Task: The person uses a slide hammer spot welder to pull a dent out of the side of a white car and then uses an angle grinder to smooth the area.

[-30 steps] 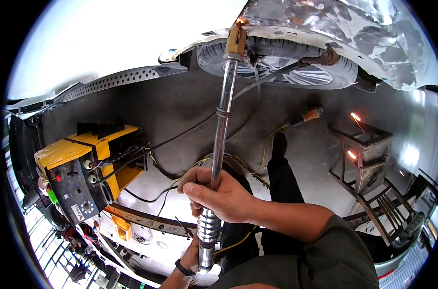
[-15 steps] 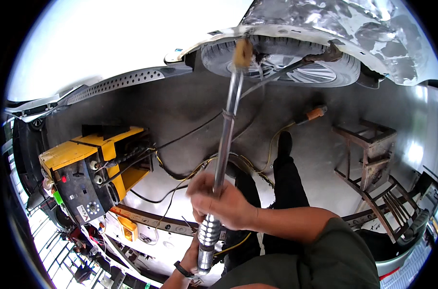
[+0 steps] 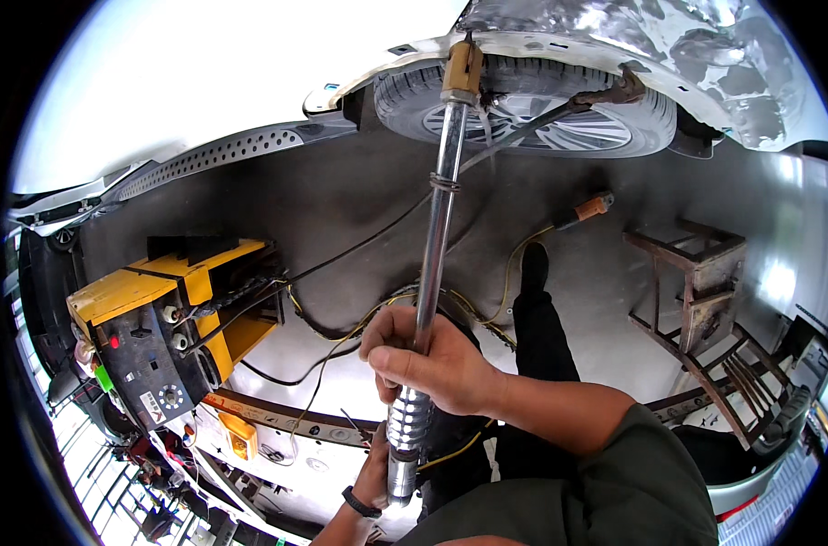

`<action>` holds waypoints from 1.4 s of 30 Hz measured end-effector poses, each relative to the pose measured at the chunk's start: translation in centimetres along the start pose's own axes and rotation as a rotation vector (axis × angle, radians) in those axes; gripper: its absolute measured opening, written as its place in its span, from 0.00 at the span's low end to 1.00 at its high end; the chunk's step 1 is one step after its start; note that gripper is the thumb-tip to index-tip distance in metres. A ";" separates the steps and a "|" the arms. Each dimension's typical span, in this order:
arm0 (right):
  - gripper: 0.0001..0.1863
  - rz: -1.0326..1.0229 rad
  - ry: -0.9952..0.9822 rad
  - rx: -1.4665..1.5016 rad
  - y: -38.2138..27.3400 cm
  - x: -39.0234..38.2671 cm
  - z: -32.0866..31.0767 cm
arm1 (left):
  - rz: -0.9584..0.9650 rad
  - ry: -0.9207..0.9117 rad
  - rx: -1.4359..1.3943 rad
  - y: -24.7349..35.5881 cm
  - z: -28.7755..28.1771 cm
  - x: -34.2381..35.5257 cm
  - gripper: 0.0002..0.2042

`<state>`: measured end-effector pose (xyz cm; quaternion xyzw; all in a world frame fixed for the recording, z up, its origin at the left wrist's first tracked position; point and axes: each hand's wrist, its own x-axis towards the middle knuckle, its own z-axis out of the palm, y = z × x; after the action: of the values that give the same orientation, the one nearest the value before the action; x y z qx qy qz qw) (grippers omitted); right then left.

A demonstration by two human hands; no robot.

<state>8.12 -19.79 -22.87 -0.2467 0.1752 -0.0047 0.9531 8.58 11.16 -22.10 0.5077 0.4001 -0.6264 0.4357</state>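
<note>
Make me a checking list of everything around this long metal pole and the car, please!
Surface: grey concrete floor.
Job's things: long steel rod tool, its brass-coloured tip against the car body above the wheel.
Clutter: rusty metal stand, orange-handled tool.
Grips: right hand wrapped around the rod; left hand at its ribbed lower end.
Cables: black and yellow leads across the floor.
Surroundings: yellow welding machine.

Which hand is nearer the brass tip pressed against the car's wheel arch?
Right. The right hand grips the steel rod partway up; the left hand sits at its lower end, farther from the brass tip.
</note>
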 end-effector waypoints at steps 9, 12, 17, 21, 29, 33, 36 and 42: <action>0.14 0.016 0.006 -0.005 -0.7 0.0 -0.7 | 0.037 -0.089 -0.003 0.2 2.1 -0.4 0.25; 0.14 0.023 0.012 0.003 -0.9 -0.2 -0.7 | 0.028 -0.138 0.036 -0.2 2.3 -0.3 0.25; 0.16 0.032 0.027 -0.024 -1.6 -0.5 -0.8 | -0.005 -0.042 -0.018 -0.7 3.3 -0.2 0.21; 0.19 0.018 0.114 -0.076 -4.3 1.1 -1.7 | -0.050 -0.052 -0.099 -2.3 0.5 0.8 0.27; 0.22 -0.199 0.116 0.003 -3.7 1.6 -2.2 | -0.040 0.016 -0.057 -2.3 2.0 -0.4 0.27; 0.15 -0.024 0.011 0.026 -0.6 -1.1 -1.0 | -0.010 -0.007 -0.013 -2.1 1.7 0.0 0.28; 0.18 0.044 0.035 -0.063 -1.7 -1.3 -0.9 | 0.006 -0.040 0.001 -2.3 2.1 0.3 0.27; 0.23 -0.139 0.072 -0.003 -4.4 1.6 -2.6 | 0.004 -0.060 -0.046 -3.5 -0.7 1.4 0.30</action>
<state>9.10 -25.05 -23.45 -0.2595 0.1917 -0.0795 0.9432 5.34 12.68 -23.39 0.4793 0.4003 -0.6311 0.4603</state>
